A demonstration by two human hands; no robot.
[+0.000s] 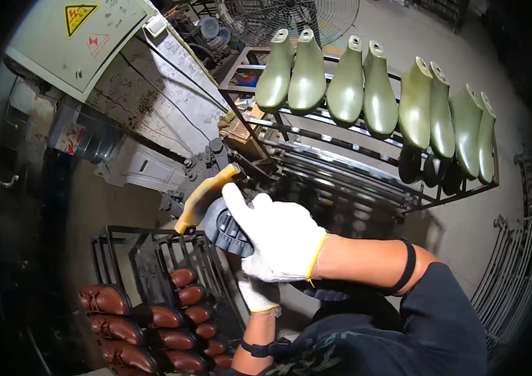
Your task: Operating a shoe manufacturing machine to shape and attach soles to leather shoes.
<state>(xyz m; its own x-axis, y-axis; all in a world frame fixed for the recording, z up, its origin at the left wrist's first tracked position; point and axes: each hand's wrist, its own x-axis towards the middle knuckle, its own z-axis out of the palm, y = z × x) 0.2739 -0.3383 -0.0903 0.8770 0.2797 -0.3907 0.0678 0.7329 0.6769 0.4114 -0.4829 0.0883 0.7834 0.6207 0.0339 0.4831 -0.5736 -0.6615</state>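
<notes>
Dark clothing of the wearer lies nearest the camera, at five o'clock from the centre of the view, with the short sleeve at four. From it the bare right forearm, carrying a black band near the elbow, extends toward the centre.

Right hand, in a white knitted glove with yellow edging, is just below centre. Grip: closed on a dark ridged shoe sole, with one finger extended along its upper edge. Position of sole: between seven and eight o'clock, close to centre, just beside a curved yellow machine part at nine. Contact between the two cannot be confirmed.

Left hand, gloved alike, is at six o'clock beneath the right. Its fingers are hidden; state of grip cannot be told. A second dark ridged surface shows under the right wrist; whether it belongs to the same item cannot be determined.

Surroundings: brown lace-up shoes in rows at seven o'clock, by a dark metal rack. At two o'clock, eight glossy green shoe lasts stand paired on a metal frame. Large fan at twelve; pale cabinet with warning signs at ten.
</notes>
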